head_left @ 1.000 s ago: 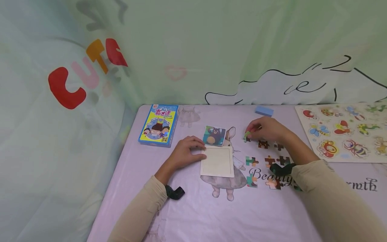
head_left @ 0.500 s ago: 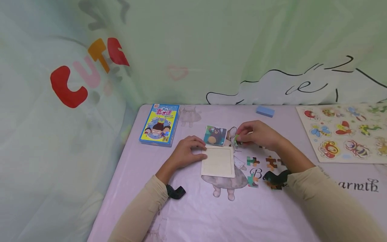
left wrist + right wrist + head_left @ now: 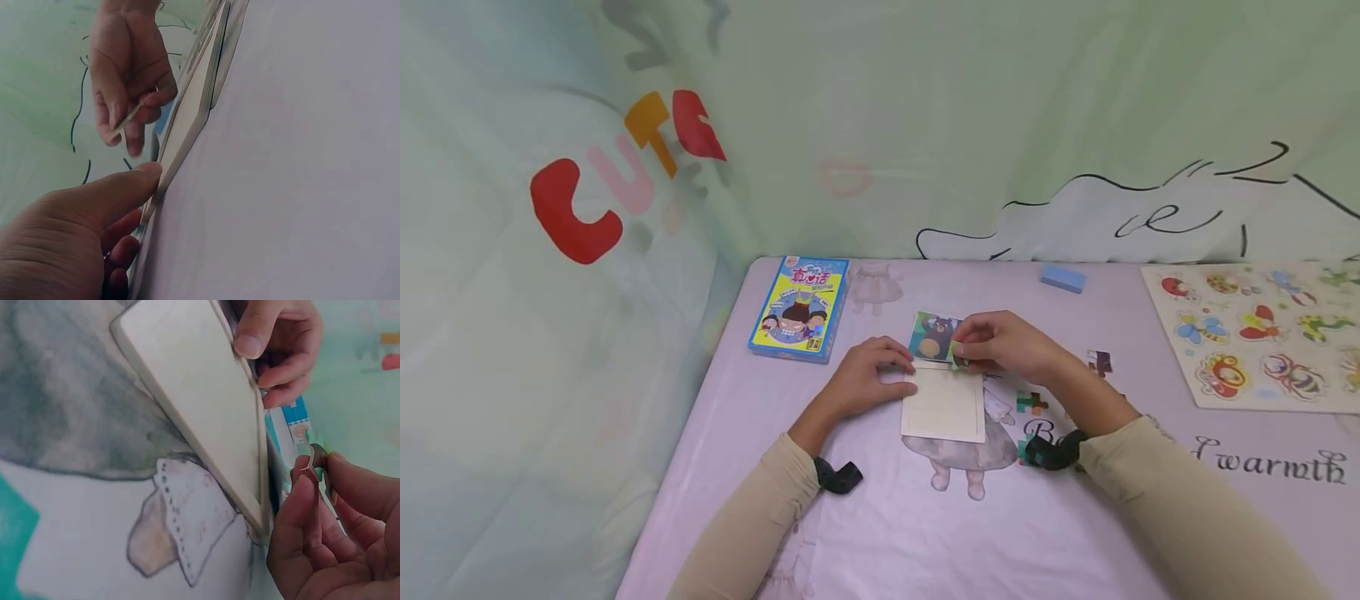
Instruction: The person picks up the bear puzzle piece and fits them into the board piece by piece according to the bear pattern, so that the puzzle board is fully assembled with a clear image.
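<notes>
My left hand [image 3: 871, 375] holds the left edge of a square, pale wooden puzzle tray [image 3: 943, 408], thumb on the rim and fingers at the upper left corner. No pieces lie inside the tray's shallow recess. Between thumb and fingertips, my right hand [image 3: 1007, 346] pinches a small jigsaw piece [image 3: 317, 464] with some green on it. That piece is over the tray's upper right corner in the head view, overlapping a bear picture card [image 3: 934, 337] behind the tray. More jigsaw pieces [image 3: 1032, 402] lie to the right, partly hidden by my right forearm.
A blue and yellow card box [image 3: 799, 310] lies at the back left. Toward the back right is a blue block [image 3: 1063, 278], with a wooden insect board [image 3: 1262, 333] beyond it at the right. Printed curtains stand behind and left of the table.
My right hand has carried the jigsaw piece leftward, from above the loose pieces to the tray's upper right corner. My left hand has stayed at the tray's edge.
</notes>
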`<state>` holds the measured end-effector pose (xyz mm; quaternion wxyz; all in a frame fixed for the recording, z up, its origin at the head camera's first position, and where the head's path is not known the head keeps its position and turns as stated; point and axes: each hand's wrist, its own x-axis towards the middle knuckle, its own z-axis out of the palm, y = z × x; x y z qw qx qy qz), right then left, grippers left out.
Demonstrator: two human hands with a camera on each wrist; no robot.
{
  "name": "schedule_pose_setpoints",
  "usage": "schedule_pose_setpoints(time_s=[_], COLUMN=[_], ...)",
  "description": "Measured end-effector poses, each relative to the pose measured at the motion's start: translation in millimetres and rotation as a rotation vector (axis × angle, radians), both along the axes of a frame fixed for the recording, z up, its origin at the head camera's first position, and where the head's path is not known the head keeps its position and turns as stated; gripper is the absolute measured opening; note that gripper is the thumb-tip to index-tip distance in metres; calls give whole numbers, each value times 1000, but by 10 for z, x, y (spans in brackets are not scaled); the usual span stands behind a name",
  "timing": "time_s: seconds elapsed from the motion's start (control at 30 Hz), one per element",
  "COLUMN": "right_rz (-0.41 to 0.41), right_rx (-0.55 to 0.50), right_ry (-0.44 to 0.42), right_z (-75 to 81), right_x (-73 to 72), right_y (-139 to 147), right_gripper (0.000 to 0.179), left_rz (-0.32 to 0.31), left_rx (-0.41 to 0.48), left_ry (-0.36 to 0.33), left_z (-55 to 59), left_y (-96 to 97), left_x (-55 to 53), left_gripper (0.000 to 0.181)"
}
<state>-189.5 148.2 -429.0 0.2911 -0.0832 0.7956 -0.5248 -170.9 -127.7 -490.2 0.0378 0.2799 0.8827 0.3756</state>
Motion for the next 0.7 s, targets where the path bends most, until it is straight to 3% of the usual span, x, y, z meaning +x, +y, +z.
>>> schedule_pose_setpoints(time_s=[0.27, 0.53, 0.7], right_rz=[-12, 14, 32], right_rx=[-13, 92, 141], right_ry=[-60, 2, 41], right_z=[-115, -125, -107], right_x=[-91, -149, -192], right_y=[-141, -206, -191], right_gripper=[25, 25, 24], left_rz=[-5, -7, 3], left_rx=[3, 5, 26], left_ry=[5, 26, 1], left_z=[32, 16, 6], left_y=[5, 6, 2], left_x=[4, -6, -2], left_gripper=[22, 21, 22])
